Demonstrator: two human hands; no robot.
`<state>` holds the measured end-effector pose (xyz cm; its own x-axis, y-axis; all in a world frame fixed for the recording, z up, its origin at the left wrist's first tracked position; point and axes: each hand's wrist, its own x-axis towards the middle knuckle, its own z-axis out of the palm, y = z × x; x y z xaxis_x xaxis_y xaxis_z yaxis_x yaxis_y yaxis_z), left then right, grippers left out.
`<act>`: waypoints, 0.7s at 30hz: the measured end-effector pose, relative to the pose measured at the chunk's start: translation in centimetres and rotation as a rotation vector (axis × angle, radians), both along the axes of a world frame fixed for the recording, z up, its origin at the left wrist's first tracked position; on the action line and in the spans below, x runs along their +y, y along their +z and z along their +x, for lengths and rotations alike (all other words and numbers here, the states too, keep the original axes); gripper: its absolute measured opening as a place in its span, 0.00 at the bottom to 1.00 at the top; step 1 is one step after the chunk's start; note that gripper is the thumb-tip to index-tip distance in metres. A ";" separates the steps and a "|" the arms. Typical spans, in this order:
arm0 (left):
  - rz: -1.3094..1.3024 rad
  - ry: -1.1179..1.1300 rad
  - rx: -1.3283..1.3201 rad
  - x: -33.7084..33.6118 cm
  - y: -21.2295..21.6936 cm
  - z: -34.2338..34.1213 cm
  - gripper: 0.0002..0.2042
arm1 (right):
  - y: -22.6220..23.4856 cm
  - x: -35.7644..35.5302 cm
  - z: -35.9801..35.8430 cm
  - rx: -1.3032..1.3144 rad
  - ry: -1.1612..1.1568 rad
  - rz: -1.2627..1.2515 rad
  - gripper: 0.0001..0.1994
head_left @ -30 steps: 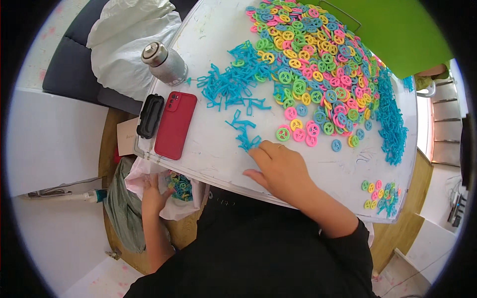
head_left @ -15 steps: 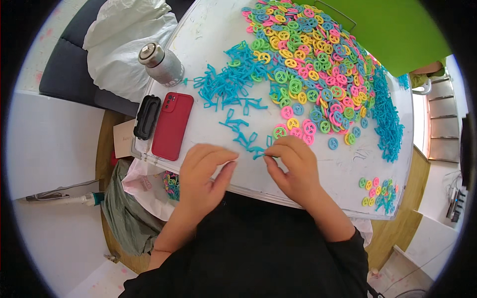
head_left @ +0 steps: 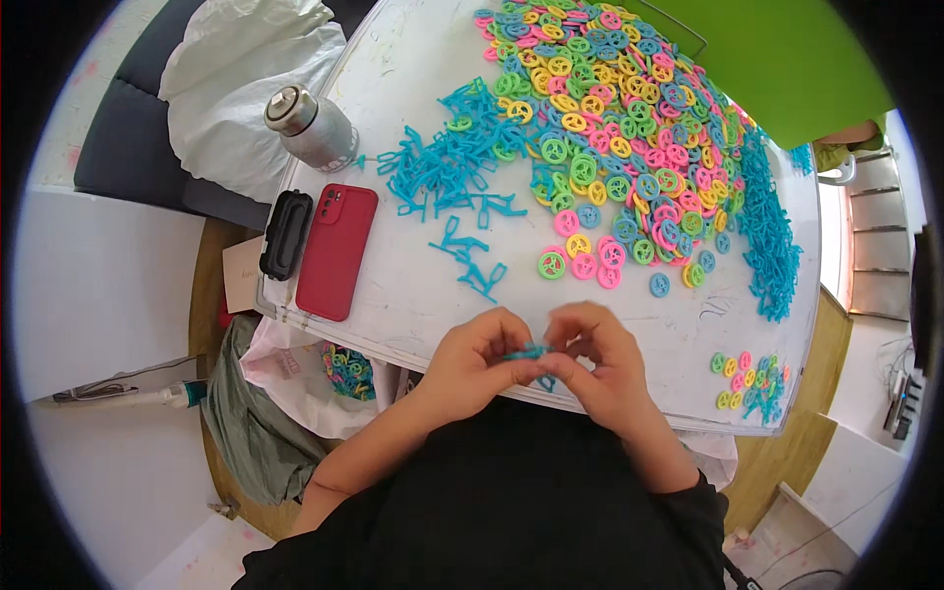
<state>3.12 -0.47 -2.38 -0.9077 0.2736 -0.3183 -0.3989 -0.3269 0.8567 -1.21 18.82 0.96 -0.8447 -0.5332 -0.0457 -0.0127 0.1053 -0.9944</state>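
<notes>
Close together at the table's front edge, my left hand and my right hand both pinch a small blue plastic piece. Fingers cover much of it, and whether it is one piece or two I cannot make out. Ahead of my hands lie a few loose blue plastic pieces, each with a looped end and a forked end. Beyond them is a loose pile of the same blue pieces. Small spoked plastic wheels in pink, yellow, green and blue form a big heap at the far middle.
A red phone, a black case and a metal bottle stand or lie at the left edge. More blue pieces line the right side. A small group of wheels and blue pieces lies near right. A bag of parts hangs below.
My right hand has drawn a blue piece from the table toward me. My left hand has moved right to meet it, and both now grip at the table's front edge.
</notes>
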 end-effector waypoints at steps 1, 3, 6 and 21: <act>0.000 0.000 0.001 0.2 -0.4 0.0 0.12 | -0.5 -0.2 0.2 -0.094 -0.196 -0.103 0.15; 0.129 0.237 0.057 0.4 -0.9 -0.1 0.11 | -1.3 0.1 0.1 -0.020 -0.163 -0.076 0.19; 0.155 0.306 0.047 0.4 -0.5 0.1 0.12 | -1.5 0.3 0.5 0.105 -0.111 0.058 0.17; -0.607 -0.012 0.445 0.2 1.5 -0.6 0.10 | -1.0 1.9 -2.1 0.554 0.114 0.101 0.10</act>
